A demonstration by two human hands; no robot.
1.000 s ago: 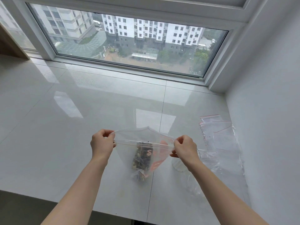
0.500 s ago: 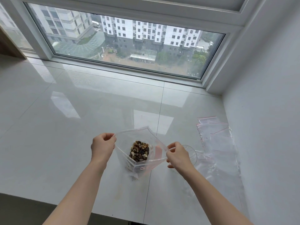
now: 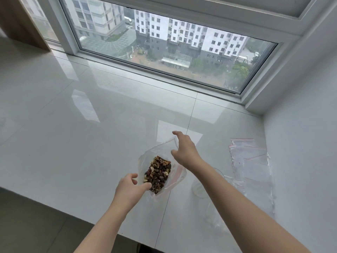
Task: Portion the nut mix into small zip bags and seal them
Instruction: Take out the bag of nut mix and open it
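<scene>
A large clear zip bag [image 3: 179,173] stands on the white tiled ledge with its mouth wide open. Inside it sits a dark nut mix [image 3: 158,170]. My left hand [image 3: 130,188] pinches the bag's near left rim between thumb and curled fingers. My right hand [image 3: 185,151] hovers over the bag's far right rim with its fingers spread and holds nothing. A stack of small empty zip bags [image 3: 249,159] with red seal lines lies to the right, near the wall.
A clear plastic cup [image 3: 199,187] lies just right of the big bag, partly behind my right forearm. The white wall [image 3: 300,161] closes the right side. A window [image 3: 164,42] runs along the back. The ledge's front edge [image 3: 73,211] drops off near me.
My right hand has let go of the bag's right rim and lifted toward the far side, fingers spread. The bag has sunk lower with its mouth wide open. The camera has shifted.
</scene>
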